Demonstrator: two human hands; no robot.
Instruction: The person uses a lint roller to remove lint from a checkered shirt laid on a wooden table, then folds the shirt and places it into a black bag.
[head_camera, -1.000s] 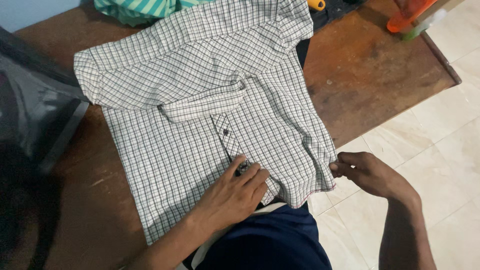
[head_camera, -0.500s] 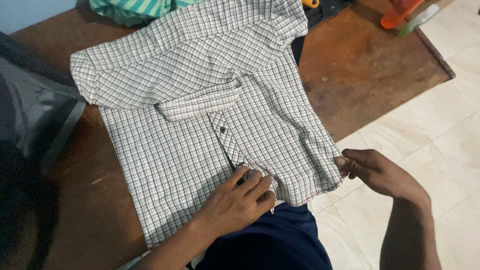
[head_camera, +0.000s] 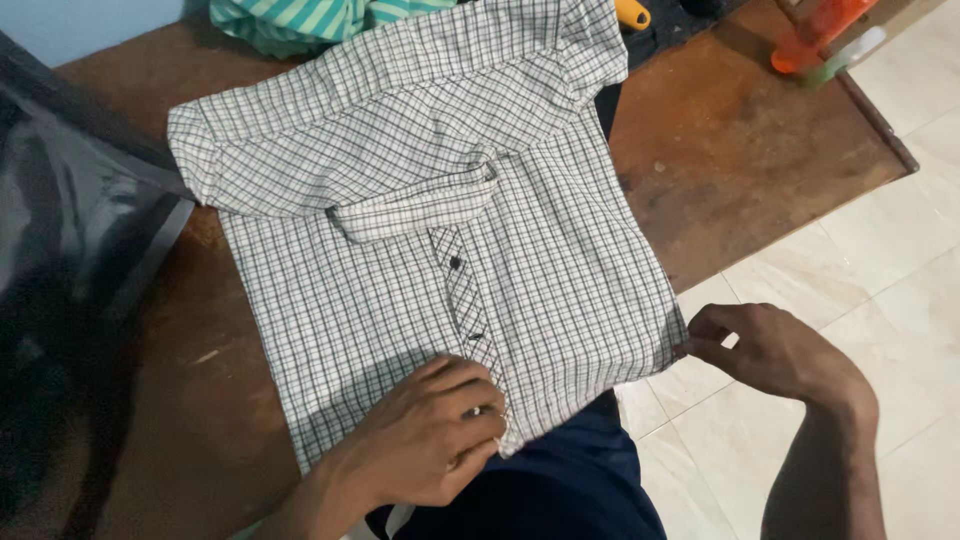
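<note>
A white checked shirt (head_camera: 420, 220) with a buttoned placket lies partly folded on a brown wooden table (head_camera: 740, 140), its sleeve folded across the chest. My left hand (head_camera: 430, 440) rests on the shirt's near edge beside the placket, fingers curled over the fabric hem. My right hand (head_camera: 780, 355) pinches the shirt's near right corner, which hangs past the table edge over the floor.
A dark blue cloth (head_camera: 545, 490) lies under the shirt's near edge. A dark plastic bag (head_camera: 70, 260) is at the left. Striped teal fabric (head_camera: 300, 20) sits at the back, with orange objects (head_camera: 820, 30) at the far right corner. Pale floor tiles (head_camera: 880, 260) lie to the right.
My right hand has closed in on the shirt's near right corner and now pinches it. My left hand has slid slightly down the placket to the hem.
</note>
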